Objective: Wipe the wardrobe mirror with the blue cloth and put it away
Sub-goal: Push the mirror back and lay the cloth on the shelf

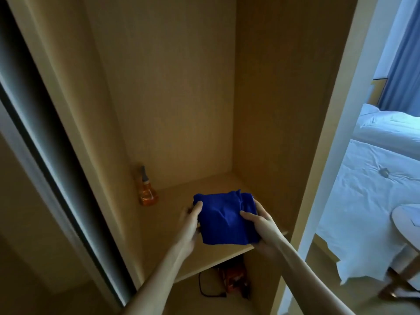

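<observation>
While both hands (227, 223) hold it, blue cloth (223, 218) lies flat.

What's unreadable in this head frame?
- Mirror: door seen edge-on at left, its face not visible.
- Orange bottle: label blurred.
- Items below the shelf: hidden by the shelf and dark.
- Blue cloth: underside hidden; contact with shelf unclear.
- Left hand: fingers motion-blurred.

left hand (192, 220) motion-blurred, blue cloth (223, 218) hiding its fingers, red object (235, 278) under shelf (172, 214) indistinct
</observation>
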Action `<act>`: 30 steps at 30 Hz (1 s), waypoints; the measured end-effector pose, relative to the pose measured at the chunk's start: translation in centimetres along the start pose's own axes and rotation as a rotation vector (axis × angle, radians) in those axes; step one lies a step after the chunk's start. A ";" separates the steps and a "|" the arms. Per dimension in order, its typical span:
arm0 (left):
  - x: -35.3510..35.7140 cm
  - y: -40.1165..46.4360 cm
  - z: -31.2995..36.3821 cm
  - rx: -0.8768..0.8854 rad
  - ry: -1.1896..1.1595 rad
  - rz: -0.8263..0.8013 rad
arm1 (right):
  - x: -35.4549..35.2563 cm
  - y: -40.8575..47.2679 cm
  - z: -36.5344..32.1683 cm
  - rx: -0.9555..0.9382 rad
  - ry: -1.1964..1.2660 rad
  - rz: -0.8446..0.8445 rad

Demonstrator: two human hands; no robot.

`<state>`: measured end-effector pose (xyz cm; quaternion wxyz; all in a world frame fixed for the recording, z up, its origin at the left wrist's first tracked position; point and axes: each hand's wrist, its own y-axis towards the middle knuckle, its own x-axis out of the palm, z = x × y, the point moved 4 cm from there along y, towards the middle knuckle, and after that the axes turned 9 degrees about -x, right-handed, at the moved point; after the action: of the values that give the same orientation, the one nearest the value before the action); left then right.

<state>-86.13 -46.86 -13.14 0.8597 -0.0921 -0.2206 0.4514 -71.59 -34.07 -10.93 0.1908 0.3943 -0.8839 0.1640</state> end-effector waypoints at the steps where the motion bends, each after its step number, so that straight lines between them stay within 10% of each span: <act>1: -0.4 1.1 -0.3 0.058 0.129 0.037 | 0.2 1.0 0.1 0.004 -0.011 0.011; 5: -1.4 3.7 -0.8 0.390 0.539 0.179 | 1.0 5.0 0.4 -0.027 -0.072 0.037; 10: -3.0 4.6 -0.7 0.541 0.470 0.332 | 2.4 9.0 1.4 -0.058 -0.116 -0.011; 18: -2.0 6.0 -2.7 0.497 0.815 -0.067 | 2.9 12.8 5.8 -0.017 -0.258 -0.032; 30: -9.7 8.6 -2.2 0.150 -0.106 0.253 | -1.9 18.7 5.8 0.099 -0.267 -0.047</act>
<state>-96.17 -49.73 -21.05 0.7876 -0.0308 -0.2181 0.5755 -85.83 -23.52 -19.46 0.0559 0.4423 -0.8826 0.1490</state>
